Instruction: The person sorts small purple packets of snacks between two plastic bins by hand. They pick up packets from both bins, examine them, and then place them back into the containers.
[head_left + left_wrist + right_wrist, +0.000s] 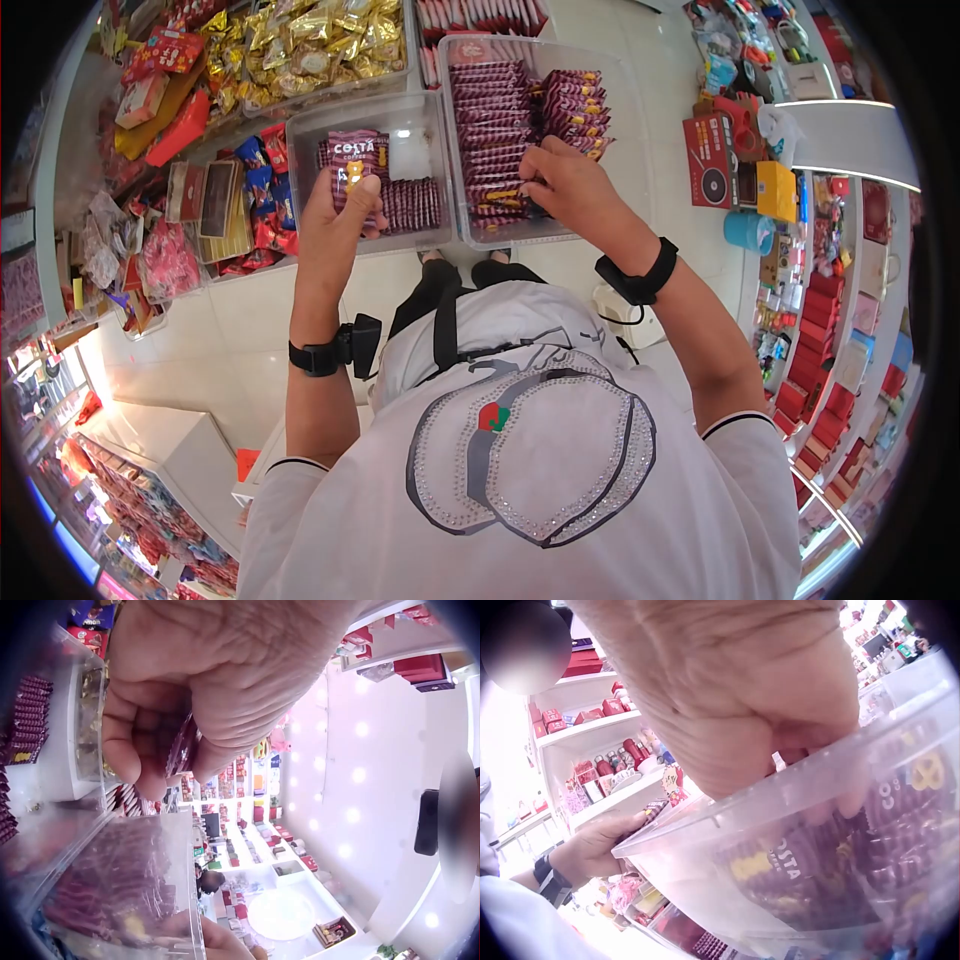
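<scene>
My left hand grips a purple Costa coffee packet by its lower part, thumb in front, above the left clear bin. In the left wrist view the packet shows edge-on between thumb and fingers. More purple packets stand in a row in that bin. My right hand reaches into the right clear bin, fingers bent at the near packets. The right wrist view shows its fingertips through the bin wall, against the packets; I cannot tell whether they pinch one.
Gold-wrapped sweets fill a bin behind the left one. Blue and red packs and gift boxes lie to the left. At the right stand a red box, a blue tub and stocked shelves.
</scene>
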Demonstrator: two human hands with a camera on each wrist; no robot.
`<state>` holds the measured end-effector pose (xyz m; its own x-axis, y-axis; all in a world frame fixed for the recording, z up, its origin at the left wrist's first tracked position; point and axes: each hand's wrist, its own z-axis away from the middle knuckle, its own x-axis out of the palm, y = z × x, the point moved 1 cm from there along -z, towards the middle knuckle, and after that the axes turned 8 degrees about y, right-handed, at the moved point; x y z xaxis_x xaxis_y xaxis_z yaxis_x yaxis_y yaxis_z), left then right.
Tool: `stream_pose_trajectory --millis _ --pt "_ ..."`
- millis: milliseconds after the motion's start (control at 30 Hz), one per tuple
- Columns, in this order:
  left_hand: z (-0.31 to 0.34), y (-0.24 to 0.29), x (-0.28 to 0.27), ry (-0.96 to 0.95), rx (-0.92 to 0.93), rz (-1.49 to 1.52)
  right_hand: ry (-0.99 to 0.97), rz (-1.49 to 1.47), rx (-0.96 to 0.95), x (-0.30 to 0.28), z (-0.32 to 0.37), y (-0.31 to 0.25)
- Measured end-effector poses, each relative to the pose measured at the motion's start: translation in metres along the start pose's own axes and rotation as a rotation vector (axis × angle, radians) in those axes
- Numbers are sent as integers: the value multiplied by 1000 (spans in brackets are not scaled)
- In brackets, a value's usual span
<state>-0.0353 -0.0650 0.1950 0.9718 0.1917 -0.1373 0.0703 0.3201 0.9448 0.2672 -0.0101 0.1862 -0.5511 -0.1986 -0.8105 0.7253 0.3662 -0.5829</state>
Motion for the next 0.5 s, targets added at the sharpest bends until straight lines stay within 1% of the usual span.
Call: stream_pose_trajectory --millis 133,333,500 --pt "1 2 5 -23 -12 -3 -15 116 -28 2 0 2" --pt "0 -6 7 -65 -25 6 -13 141 -65 4 -2 3" --pt "3 1 10 -90 -11 8 11 136 -59 2 0 3"
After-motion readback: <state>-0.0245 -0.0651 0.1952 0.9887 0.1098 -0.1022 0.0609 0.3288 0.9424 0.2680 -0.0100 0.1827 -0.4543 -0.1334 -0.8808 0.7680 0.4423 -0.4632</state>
